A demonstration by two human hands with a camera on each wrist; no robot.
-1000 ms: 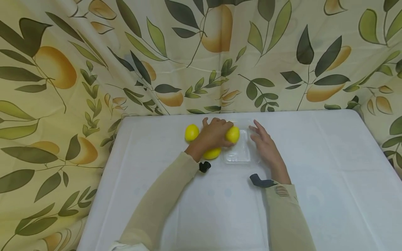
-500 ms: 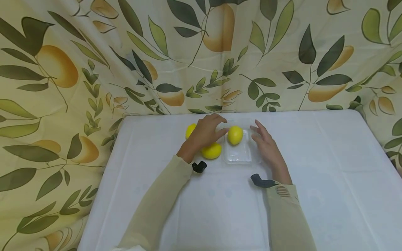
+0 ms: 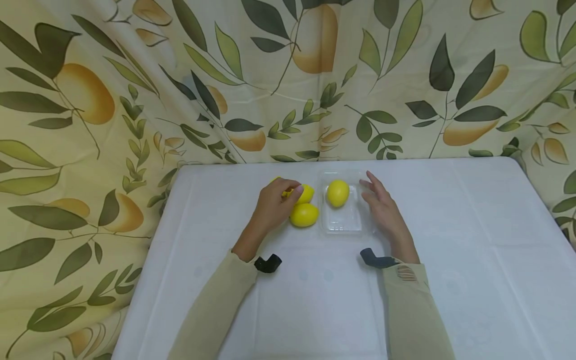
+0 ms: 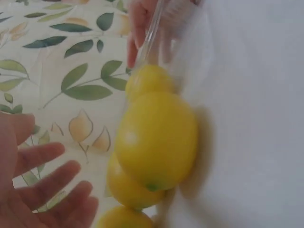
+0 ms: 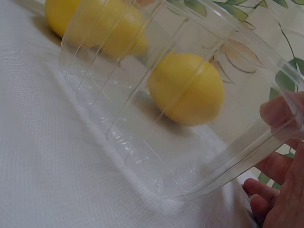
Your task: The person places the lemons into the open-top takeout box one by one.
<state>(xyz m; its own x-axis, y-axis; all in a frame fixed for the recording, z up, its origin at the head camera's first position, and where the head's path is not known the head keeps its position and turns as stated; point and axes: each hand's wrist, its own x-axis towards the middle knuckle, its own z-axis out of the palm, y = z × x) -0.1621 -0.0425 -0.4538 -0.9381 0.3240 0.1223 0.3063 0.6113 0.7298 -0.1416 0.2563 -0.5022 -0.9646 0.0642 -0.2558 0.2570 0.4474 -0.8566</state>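
Note:
One yellow lemon lies inside a clear plastic container. Left of it on the white table, a lemon sits in front, another lemon just behind, and a third is mostly covered by my left hand. That hand hovers over the group; in the left wrist view its fingers are spread, apart from the lemons. My right hand stays at the container's right side. In the right wrist view, its thumb lies over the plastic rim with the fingers outside it, holding the edge.
A white cloth covers the table. Behind and to the left hangs a curtain printed with leaves and fruit. Dark wrist mounts stick out from both sleeves.
The left hand held a lemon over the container, let it go inside, then moved left and toward the body to the other lemons. The right hand has hardly moved.

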